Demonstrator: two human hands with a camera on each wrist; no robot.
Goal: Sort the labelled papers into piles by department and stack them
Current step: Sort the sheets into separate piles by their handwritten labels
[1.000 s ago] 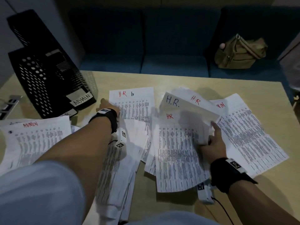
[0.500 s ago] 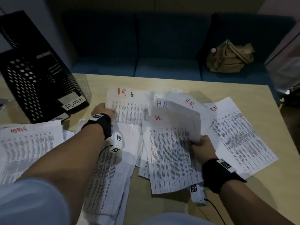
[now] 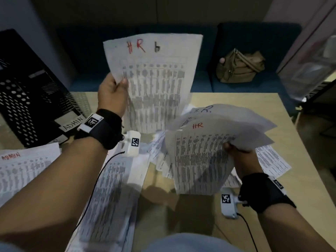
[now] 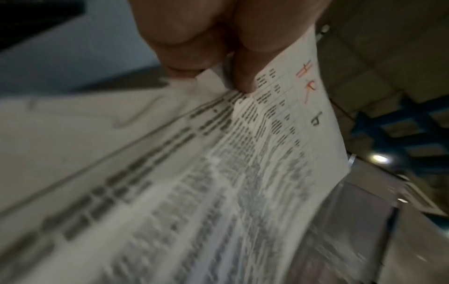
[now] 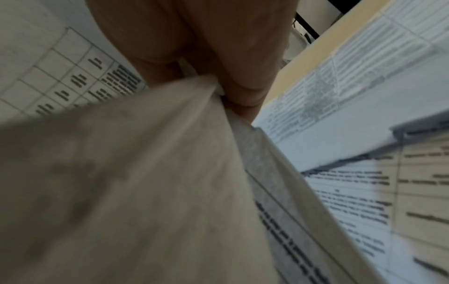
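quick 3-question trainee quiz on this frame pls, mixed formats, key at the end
1. True or false: the left hand pinches the sheet marked HR b by its left edge and holds it up off the table.

2. Multiple choice: what does the right hand hold?
A. one sheet marked ADMIN
B. a fanned bundle of HR sheets
C. the tan bag
D. nothing

3. Fill in: the label on the black mesh tray beside the left wrist reads ____.

Key: 1 true; 2 B; 3 ADMIN
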